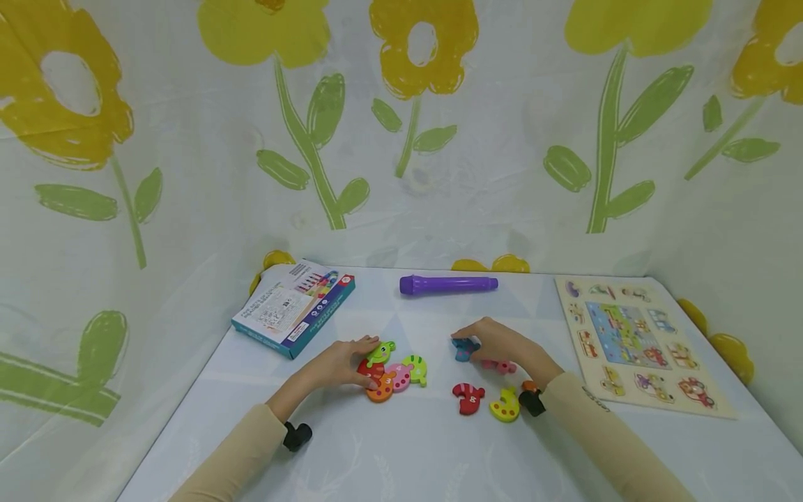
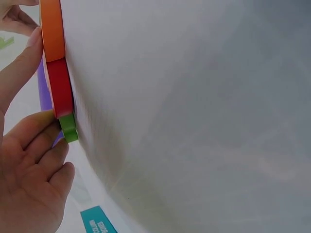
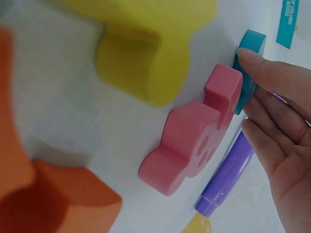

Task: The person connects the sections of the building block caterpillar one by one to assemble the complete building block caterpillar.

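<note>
My left hand (image 1: 335,362) spans a cluster of small animal-shaped wooden blocks on the table. In the left wrist view its thumb presses the orange block (image 2: 53,31) while fingertips touch the red block (image 2: 60,87) and green block (image 2: 69,127). A spotted pink block (image 1: 399,377) and a striped green block (image 1: 417,369) adjoin on the right. My right hand (image 1: 505,343) pinches a blue block (image 1: 463,348) between thumb and fingers. Near that hand lie another pink block (image 3: 192,136), a second red block (image 1: 468,398), a yellow block (image 1: 505,405) and another orange block (image 3: 73,194), partly hidden in the head view.
A flat teal-edged box (image 1: 295,307) lies at the back left. Behind the hands is a purple tube (image 1: 448,284). On the right sits a wooden picture puzzle board (image 1: 640,341). Flower-printed cloth (image 1: 489,153) hangs around the table's back and sides.
</note>
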Demonstrator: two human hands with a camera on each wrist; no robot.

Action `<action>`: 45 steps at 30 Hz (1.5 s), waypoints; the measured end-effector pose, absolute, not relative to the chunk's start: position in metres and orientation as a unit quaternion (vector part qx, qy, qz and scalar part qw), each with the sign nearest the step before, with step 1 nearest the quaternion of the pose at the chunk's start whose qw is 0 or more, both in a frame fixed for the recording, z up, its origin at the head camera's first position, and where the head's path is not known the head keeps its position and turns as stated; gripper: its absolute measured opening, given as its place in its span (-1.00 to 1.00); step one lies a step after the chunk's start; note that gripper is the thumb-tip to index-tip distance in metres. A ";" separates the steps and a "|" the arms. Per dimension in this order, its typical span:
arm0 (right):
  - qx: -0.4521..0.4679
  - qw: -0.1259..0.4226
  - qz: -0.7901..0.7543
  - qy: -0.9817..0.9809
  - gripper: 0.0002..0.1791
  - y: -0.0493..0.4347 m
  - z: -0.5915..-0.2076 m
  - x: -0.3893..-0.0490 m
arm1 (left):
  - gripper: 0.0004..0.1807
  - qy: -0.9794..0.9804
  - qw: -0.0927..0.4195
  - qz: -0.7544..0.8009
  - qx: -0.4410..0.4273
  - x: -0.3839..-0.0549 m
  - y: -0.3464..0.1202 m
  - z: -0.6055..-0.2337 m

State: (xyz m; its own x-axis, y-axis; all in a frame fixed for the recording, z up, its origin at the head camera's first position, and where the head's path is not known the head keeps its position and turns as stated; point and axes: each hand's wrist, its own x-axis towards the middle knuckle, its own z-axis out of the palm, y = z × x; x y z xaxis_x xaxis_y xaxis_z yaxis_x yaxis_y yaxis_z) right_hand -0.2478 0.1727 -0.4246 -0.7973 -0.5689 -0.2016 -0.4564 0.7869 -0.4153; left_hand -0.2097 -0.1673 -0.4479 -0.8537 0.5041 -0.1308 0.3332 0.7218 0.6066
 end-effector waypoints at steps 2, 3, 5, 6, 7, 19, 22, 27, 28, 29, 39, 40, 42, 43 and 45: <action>-0.278 0.159 -0.172 0.932 -0.44 0.173 -0.424 -0.248 | -0.12 0.917 0.145 0.294 0.227 -0.210 -0.167 -0.448; -0.278 0.160 -0.172 0.931 -0.44 0.173 -0.424 -0.248 | -0.12 0.918 0.145 0.293 0.225 -0.210 -0.167 -0.447; -0.278 0.162 -0.172 0.931 -0.44 0.173 -0.424 -0.247 | -0.12 0.920 0.145 0.290 0.223 -0.210 -0.167 -0.447; -0.279 0.162 -0.174 0.930 -0.44 0.173 -0.424 -0.247 | -0.12 0.920 0.144 0.288 0.221 -0.210 -0.167 -0.446; -0.281 0.161 -0.177 0.929 -0.44 0.173 -0.424 -0.246 | -0.12 0.921 0.144 0.287 0.220 -0.210 -0.167 -0.446; -0.297 0.143 -0.204 0.922 -0.42 0.173 -0.423 -0.233 | -0.12 0.921 0.144 0.287 0.220 -0.209 -0.166 -0.447; -0.310 0.139 -0.211 0.916 -0.42 0.173 -0.423 -0.230 | -0.12 0.922 0.145 0.287 0.217 -0.209 -0.166 -0.447; -0.341 0.122 -0.227 0.904 -0.42 0.174 -0.422 -0.225 | -0.12 0.922 0.142 0.286 0.218 -0.209 -0.166 -0.447; -0.342 0.121 -0.228 0.903 -0.42 0.173 -0.422 -0.224 | -0.12 0.922 0.142 0.286 0.218 -0.209 -0.166 -0.447; -0.342 0.121 -0.229 0.903 -0.42 0.173 -0.422 -0.223 | -0.12 0.922 0.142 0.286 0.218 -0.209 -0.166 -0.447; -0.324 0.135 -0.240 0.905 -0.45 0.165 -0.418 -0.207 | -0.11 0.924 0.141 0.284 0.213 -0.209 -0.165 -0.446; -0.325 0.135 -0.240 0.905 -0.46 0.163 -0.418 -0.205 | -0.11 0.924 0.141 0.284 0.213 -0.209 -0.165 -0.446; -0.326 0.134 -0.239 0.905 -0.46 0.161 -0.418 -0.203 | -0.11 0.924 0.141 0.285 0.214 -0.209 -0.165 -0.446; -0.328 0.132 -0.239 0.904 -0.46 0.160 -0.419 -0.202 | -0.11 0.923 0.141 0.286 0.215 -0.209 -0.165 -0.447; -0.329 0.131 -0.238 0.904 -0.45 0.157 -0.420 -0.200 | -0.11 0.922 0.141 0.287 0.217 -0.209 -0.165 -0.447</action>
